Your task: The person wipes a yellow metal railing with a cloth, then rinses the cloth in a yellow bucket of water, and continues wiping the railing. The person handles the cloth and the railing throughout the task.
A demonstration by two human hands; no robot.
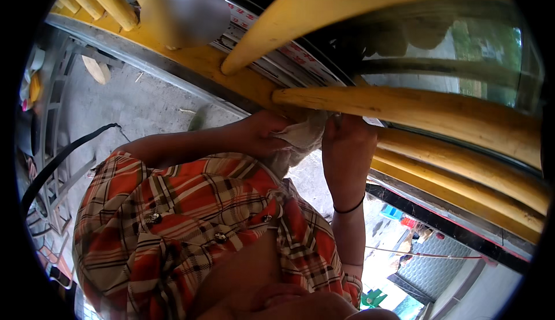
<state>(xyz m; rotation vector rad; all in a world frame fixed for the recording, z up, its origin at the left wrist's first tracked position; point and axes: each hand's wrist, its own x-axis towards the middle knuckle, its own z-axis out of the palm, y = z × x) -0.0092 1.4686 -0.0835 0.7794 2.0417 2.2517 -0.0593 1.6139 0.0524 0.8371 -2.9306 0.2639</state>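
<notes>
My left hand (269, 134) grips one side of a bunched, pale cloth (303, 136) in front of the yellow bars. My right hand (349, 140), with a thin black band on the wrist, is raised at the cloth's other side. Its fingers are curled close under a thick yellow bar (390, 99). The bar and the back of the hand hide its fingertips, so whether it pinches the cloth does not show. Below the bars runs a yellow rail (195, 62), just beyond my left hand.
More yellow bars (459, 172) run to the right, before dark reflecting glass (481, 64). Metal frames (56, 90) stand at the left, with a black cable (65, 155) nearby. A piece of wood (96, 68) lies on the concrete floor (143, 99). A thin cord (425, 254) crosses at lower right.
</notes>
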